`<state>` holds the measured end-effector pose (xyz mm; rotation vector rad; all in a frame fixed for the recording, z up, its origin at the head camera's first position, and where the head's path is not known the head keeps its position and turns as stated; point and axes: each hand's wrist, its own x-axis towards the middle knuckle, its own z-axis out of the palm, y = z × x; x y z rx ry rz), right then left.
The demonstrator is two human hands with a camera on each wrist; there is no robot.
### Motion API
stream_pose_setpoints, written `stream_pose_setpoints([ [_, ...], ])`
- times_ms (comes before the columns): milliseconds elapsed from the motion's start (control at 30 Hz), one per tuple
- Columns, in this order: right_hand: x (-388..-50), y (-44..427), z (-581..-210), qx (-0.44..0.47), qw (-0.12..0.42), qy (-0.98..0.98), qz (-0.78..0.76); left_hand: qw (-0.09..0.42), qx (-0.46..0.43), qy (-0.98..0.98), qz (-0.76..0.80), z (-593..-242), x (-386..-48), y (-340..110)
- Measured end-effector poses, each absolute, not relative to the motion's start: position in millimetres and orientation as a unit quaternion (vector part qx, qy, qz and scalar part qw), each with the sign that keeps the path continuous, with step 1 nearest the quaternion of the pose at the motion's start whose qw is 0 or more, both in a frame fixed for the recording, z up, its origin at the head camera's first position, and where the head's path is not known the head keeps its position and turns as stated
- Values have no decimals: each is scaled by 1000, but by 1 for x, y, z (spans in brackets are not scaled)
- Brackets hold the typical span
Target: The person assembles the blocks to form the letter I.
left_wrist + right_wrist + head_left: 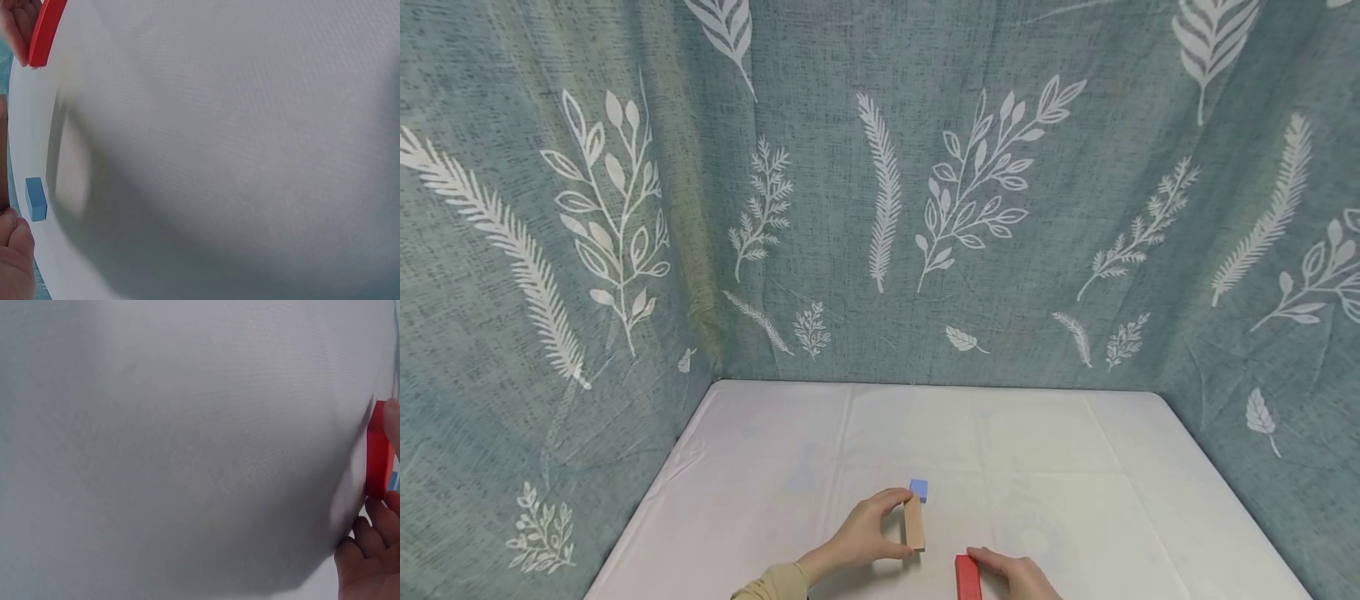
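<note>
In the head view my left hand [867, 532] pinches a plain wooden block [913, 523] lengthwise, between thumb at its near end and fingers at its far end. A small blue block [919, 490] lies just beyond that far end. My right hand [1017, 575] grips a long red block [968, 578] at the bottom of the view. In the left wrist view the blue block [36, 199] sits near my left fingers, and shadow falls on the cloth below the wooden block [3, 153]. The right wrist view has the red block [379, 450] between my right thumb and fingers.
A white cloth [790, 450] covers the table. Green-grey curtains [827, 208] with white leaf prints stand behind it and along both sides.
</note>
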<state>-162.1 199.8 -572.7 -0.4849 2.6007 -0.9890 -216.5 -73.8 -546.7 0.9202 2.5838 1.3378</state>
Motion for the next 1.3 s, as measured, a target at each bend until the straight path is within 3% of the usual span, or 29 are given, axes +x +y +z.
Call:
stream_pose_setpoints([
  [267, -166, 202, -570, -165, 156, 883, -411, 43, 303, 845, 438, -548, -215, -75],
  [633, -171, 206, -559, -234, 126, 833, -486, 46, 300, 847, 437, -548, -216, -75],
  [867, -167, 204, -564, -184, 174, 808, -531, 45, 296, 848, 436, -546, -215, -75],
  [1100, -164, 205, -570, -214, 163, 832, -485, 48, 299, 846, 439, -549, -215, -76],
  [1300, -164, 204, -568, -189, 180, 842, -473, 52, 296, 849, 434, -551, -214, -77],
])
